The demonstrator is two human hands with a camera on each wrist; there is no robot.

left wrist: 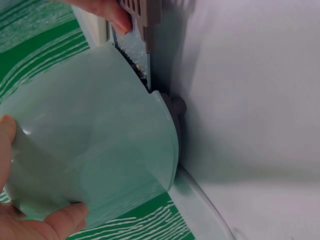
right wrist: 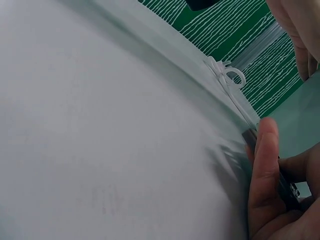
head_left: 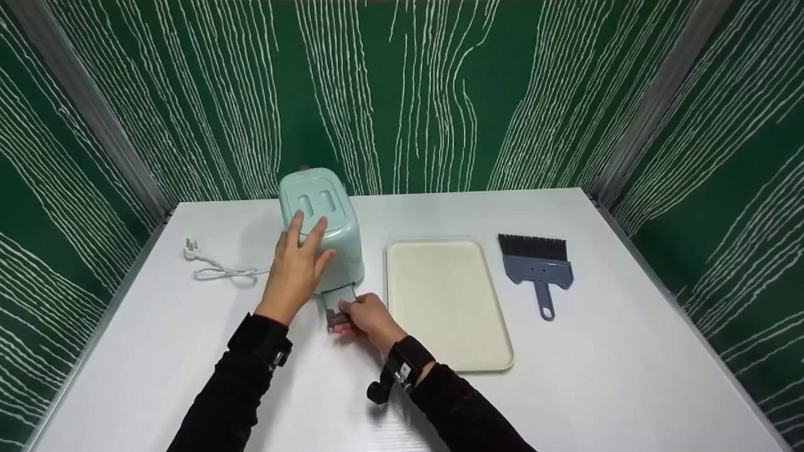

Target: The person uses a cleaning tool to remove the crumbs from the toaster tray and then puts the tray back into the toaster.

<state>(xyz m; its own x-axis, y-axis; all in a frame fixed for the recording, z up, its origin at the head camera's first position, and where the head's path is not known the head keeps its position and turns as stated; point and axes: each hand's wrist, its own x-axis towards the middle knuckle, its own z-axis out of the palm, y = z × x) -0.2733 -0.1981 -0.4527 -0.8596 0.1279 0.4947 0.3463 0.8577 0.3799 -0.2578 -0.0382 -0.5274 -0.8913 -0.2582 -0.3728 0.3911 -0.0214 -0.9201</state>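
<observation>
A mint-green toaster (head_left: 345, 254) with a lid over its top stands on the white table. My left hand (head_left: 292, 273) rests on its top and near end, fingers spread and nearly straight. From the toaster's near end a crumb tray (head_left: 338, 295) sticks partway out at the bottom. My right hand (head_left: 374, 317) pinches the tray's grey-brown slotted handle (left wrist: 152, 12), thumb on top and fingers below. Small crumbs (left wrist: 137, 65) lie on the tray in the left wrist view. The tray's far part is hidden inside the toaster.
A cream rectangular tray (head_left: 446, 301) lies right of the toaster. Farther right is a blue-grey brush (head_left: 538, 270) with black bristles. The toaster's white cord (head_left: 229, 271) and plug (head_left: 191, 250) lie to the left. Green, white-lined walls (head_left: 414, 94) border the table.
</observation>
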